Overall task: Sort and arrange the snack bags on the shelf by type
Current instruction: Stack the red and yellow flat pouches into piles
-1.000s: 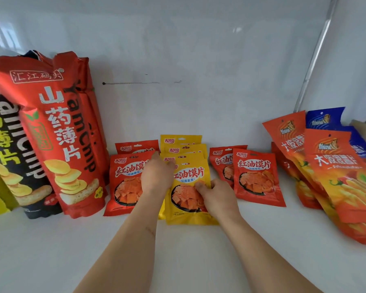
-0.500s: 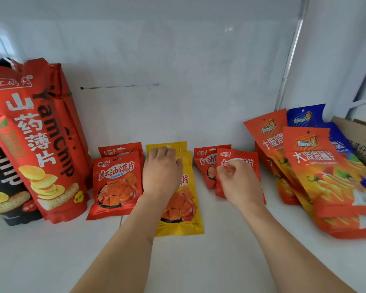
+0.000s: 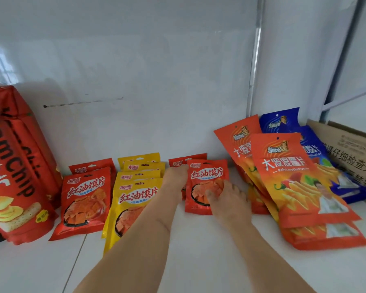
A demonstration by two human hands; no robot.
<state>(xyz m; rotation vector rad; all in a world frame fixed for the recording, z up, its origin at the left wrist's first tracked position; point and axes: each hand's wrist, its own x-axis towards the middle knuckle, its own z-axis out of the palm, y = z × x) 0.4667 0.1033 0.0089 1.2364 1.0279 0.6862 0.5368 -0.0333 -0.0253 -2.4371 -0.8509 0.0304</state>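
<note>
On the white shelf [image 3: 199, 261], seen from the head camera, the near strip of board lies bare in front of the bags; the back wall [image 3: 135, 81] closes the far edge, and a metal upright [image 3: 255, 60] stands at right. At far left a tall red yam chip bag [image 3: 15, 172] leans upright; just beside it stand two small red snack bags [image 3: 86, 199], one behind the other; next a row of small yellow snack bags [image 3: 135, 195] — four tops showing. The left hand [image 3: 174, 178] touches the left edge of the front red pouch [image 3: 207, 182], its fingers hidden, so I cannot tell its grip; the right hand [image 3: 226, 199] holds that pouch's lower right, fingers curled over its face; another red pouch [image 3: 185, 161] stands behind. At right, orange potato-stick bags [image 3: 294, 176] overlap blue bags [image 3: 283, 121]; a cardboard box [image 3: 351, 149] sits at the far right edge — its contents out of sight.
</note>
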